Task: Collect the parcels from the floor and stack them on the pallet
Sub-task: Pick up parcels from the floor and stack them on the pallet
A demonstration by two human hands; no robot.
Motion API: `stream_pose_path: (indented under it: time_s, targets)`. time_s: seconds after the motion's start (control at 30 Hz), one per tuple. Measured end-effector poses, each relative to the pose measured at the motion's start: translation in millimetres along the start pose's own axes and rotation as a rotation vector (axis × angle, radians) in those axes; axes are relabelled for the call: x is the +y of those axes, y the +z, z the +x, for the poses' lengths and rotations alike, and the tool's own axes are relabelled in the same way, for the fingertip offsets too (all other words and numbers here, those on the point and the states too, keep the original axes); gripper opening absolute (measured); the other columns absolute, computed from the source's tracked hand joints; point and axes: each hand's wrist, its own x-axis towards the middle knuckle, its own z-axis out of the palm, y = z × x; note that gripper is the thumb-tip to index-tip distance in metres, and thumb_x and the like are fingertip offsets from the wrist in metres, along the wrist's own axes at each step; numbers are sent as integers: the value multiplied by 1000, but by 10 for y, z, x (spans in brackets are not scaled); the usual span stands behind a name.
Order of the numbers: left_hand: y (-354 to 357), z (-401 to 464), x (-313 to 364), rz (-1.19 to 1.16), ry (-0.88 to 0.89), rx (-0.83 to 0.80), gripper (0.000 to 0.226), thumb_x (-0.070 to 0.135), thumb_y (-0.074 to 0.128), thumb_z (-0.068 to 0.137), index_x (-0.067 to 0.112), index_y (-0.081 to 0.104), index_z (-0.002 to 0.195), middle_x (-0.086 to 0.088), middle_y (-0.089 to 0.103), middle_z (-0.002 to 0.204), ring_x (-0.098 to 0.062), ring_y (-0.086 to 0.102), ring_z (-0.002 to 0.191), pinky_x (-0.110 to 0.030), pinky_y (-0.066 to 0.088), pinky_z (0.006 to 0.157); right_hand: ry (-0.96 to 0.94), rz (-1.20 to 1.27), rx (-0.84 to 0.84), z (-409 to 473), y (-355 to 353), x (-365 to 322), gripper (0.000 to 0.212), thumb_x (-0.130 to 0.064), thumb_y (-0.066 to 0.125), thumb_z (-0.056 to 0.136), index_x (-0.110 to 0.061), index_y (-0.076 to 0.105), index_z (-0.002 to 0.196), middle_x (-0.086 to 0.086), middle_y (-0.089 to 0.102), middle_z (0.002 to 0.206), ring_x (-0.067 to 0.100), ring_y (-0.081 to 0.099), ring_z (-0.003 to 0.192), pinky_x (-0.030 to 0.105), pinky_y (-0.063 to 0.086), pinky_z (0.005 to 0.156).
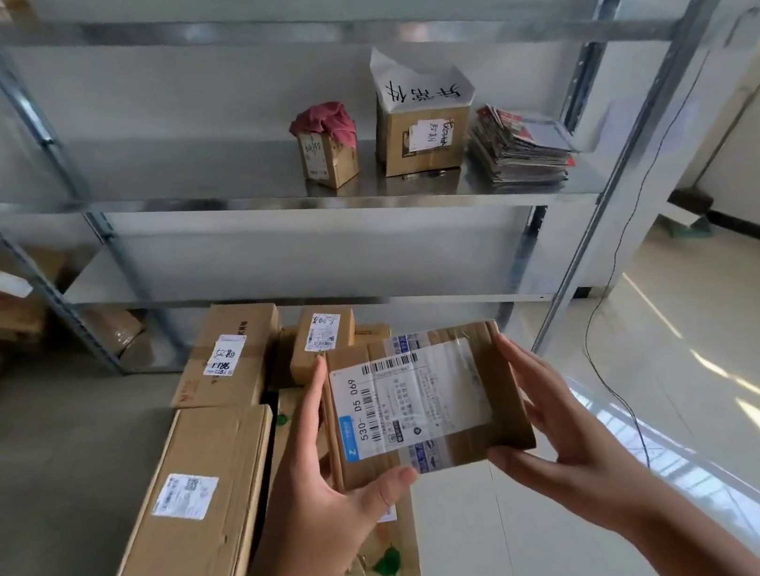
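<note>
1. A small flat cardboard parcel [427, 401] is held up in the air by both hands, label side up, above the stacked boxes and the floor.
2. The left hand [319, 489] is clamped on the parcel's left edge: fingers are laid straight along that side, the thumb is hooked over the near bottom corner.
3. The right hand [565, 432] is set against the parcel's right edge, fingers spread along the side and the thumb pressed at the near right corner.
4. A white shipping label [409, 399] with barcodes and "530- D5 069" is seen taped across the parcel's top.
5. Below and left, a long brown box [193, 503] is seen lying on other flattened cardboard; whether a pallet is under it cannot be told.
6. Farther back, a large box [230, 354] and a small box [322, 341] are placed near the foot of a metal shelf rack [286, 203].
7. On the rack's middle shelf, a small box topped with red cloth [327, 147], a taller box with handwritten paper [423, 128] and a stack of magazines [520, 148] are lined up side by side.
8. A dark cable [604, 318] is seen trailing over the glossy floor on the right.
</note>
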Motion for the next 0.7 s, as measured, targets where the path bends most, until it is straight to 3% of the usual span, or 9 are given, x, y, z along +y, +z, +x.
stream_pose_path:
  time_s: [0.07, 0.23, 0.33, 0.5, 0.6, 0.7]
  targets:
    - [114, 174, -11, 1, -14, 18, 116, 65, 90, 62, 71, 18, 153, 35, 50, 150, 4, 51, 139, -36, 52, 112, -28, 6, -7, 174, -138, 157, 93, -11, 75, 89, -29, 23, 164, -10, 26, 170, 13, 24, 158, 28, 32, 123]
    - [562, 602, -116, 25, -42, 100, 117, 60, 92, 64, 70, 18, 154, 36, 49, 150, 6, 50, 139, -15, 52, 102, -74, 92, -78, 645, -591, 709, 91, -22, 77, 91, -42, 25, 163, -11, 23, 171, 16, 25, 158, 22, 35, 118]
    - [1130, 909, -175, 29, -62, 176, 118, 61, 93, 65, 67, 18, 157, 37, 49, 149, 7, 50, 139, -20, 55, 102, -66, 105, -137, 916, -1090, 1128, 91, -32, 76, 89, -43, 24, 163, -14, 22, 171, 13, 25, 157, 24, 35, 118]
    - [2285, 1351, -162, -4, -136, 213, 116, 56, 95, 68, 61, 24, 158, 22, 49, 158, -5, 51, 144, -31, 57, 104, 7, 90, -203, 1086, -2144, 1692, 89, -27, 76, 89, -48, 27, 160, -19, 22, 170, 8, 23, 157, 29, 27, 123]
    - [2777, 1592, -145, 57, -143, 219, 117, 59, 93, 71, 53, 20, 163, 17, 45, 163, -10, 49, 147, -43, 57, 107, 75, 132, -239, 1163, -2663, 1892, 89, -42, 80, 86, -53, 28, 158, -22, 22, 169, 5, 26, 156, 36, 28, 123]
    - [3103, 1760, -196, 82, -183, 251, 114, 64, 89, 74, 61, 15, 160, 21, 42, 164, -7, 48, 147, -44, 56, 108, 102, 105, -308, 1338, -2989, 2116, 90, -45, 81, 84, -55, 29, 157, -24, 23, 168, 5, 29, 154, 40, 31, 123]
